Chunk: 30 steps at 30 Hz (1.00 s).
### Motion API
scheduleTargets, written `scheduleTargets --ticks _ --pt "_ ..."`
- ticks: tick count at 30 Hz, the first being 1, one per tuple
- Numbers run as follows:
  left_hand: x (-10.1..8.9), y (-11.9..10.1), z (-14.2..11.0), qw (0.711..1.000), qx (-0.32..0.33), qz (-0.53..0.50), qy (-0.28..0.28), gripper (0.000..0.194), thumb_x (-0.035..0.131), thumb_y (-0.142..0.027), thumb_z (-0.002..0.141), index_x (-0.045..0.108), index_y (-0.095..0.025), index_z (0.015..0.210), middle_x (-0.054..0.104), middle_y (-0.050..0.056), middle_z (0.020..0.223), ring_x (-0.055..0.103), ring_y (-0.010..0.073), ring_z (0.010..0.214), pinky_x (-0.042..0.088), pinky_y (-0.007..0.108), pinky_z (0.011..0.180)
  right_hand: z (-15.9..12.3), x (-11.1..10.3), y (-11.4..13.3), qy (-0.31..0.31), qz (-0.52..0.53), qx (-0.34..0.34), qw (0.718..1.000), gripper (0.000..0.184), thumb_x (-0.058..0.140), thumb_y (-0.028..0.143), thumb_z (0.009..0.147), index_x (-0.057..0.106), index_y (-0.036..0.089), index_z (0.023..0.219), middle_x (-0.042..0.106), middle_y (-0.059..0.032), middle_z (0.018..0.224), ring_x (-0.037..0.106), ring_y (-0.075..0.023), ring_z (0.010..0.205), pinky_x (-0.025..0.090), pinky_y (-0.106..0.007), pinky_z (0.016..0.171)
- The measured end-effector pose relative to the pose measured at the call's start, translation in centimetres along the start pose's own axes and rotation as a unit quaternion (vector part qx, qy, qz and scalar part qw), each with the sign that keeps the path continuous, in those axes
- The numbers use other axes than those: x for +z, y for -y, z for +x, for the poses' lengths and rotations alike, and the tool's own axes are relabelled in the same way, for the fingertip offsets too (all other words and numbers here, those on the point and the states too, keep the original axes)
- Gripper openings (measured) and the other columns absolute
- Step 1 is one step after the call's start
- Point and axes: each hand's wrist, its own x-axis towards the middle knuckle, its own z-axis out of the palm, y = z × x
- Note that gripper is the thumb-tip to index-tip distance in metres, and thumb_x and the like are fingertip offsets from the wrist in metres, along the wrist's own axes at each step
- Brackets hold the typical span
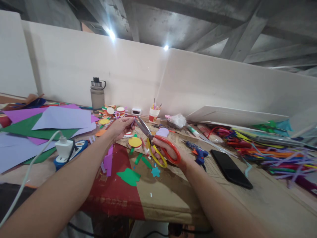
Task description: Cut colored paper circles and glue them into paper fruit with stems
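Observation:
My right hand point(159, 150) grips a pair of scissors point(173, 150) with one red and one yellow handle, its blades apart and pointing up and left. Between the fingertips of my left hand point(123, 127) is a small purple paper piece point(133, 122), close to the blade tips. Below the hands lie a round yellow-topped piece point(135, 142), green paper scraps point(128, 177) and a blue flower-shaped cutout point(156, 172). Lilac paper discs point(162, 132) sit just behind the scissors. Purple paper strips point(108, 160) lie beside my left forearm.
Coloured sheets point(61, 119) and a power strip point(83, 145) are on the left. A water bottle point(97, 94) and a cup of tools point(154, 114) stand at the back. A glue gun point(200, 155), a phone point(230, 168) and bundled pipe cleaners point(272, 152) lie on the right.

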Motion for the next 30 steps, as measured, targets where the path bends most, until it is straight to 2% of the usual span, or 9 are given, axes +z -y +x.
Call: scheduleTargets --ticks 10,15,21,30 --pt "-0.26 0.23 0.16 1.0 0.007 0.015 0.01 0.029 0.077 -0.036 0.069 0.069 -0.01 0.08 0.063 0.005 0.072 0.053 0.0069 0.056 0.041 0.016 0.048 0.13 -0.28 -0.25 0.017 0.021 0.024 0.999 0.038 0.053 0.057 0.084 0.058 0.02 0.091 0.052 0.0024 0.055 0.047 -0.0103 0.042 0.036 -0.025 0.04" --pt "-0.27 0.27 0.2 1.0 0.005 0.016 0.016 0.027 0.076 -0.035 0.071 0.069 -0.01 0.08 0.063 0.004 0.07 0.052 0.0068 0.056 0.039 0.016 0.047 0.02 -0.04 0.1 0.019 0.018 0.016 1.0 0.038 0.054 0.057 0.083 0.058 0.02 0.089 0.053 0.0021 0.055 0.046 -0.0102 0.04 0.034 -0.025 0.039" --pt "-0.42 0.37 0.32 1.0 0.005 0.014 0.012 0.027 0.075 -0.035 0.072 0.068 -0.01 0.081 0.063 0.005 0.072 0.052 0.0066 0.056 0.04 0.017 0.048 0.23 -0.51 -0.61 0.0 0.022 0.016 1.0 0.04 0.057 0.059 0.08 0.059 0.02 0.088 0.053 0.0015 0.056 0.046 -0.0099 0.043 0.036 -0.025 0.04" --pt "0.1 0.04 -0.01 1.0 0.009 0.017 -0.004 0.026 0.076 -0.033 0.071 0.068 -0.01 0.078 0.063 0.004 0.07 0.052 0.0064 0.055 0.04 0.017 0.048 0.13 -0.27 -0.21 0.014 0.024 0.021 0.999 0.042 0.053 0.06 0.083 0.059 0.019 0.09 0.053 0.0016 0.056 0.045 -0.0096 0.041 0.034 -0.024 0.039"
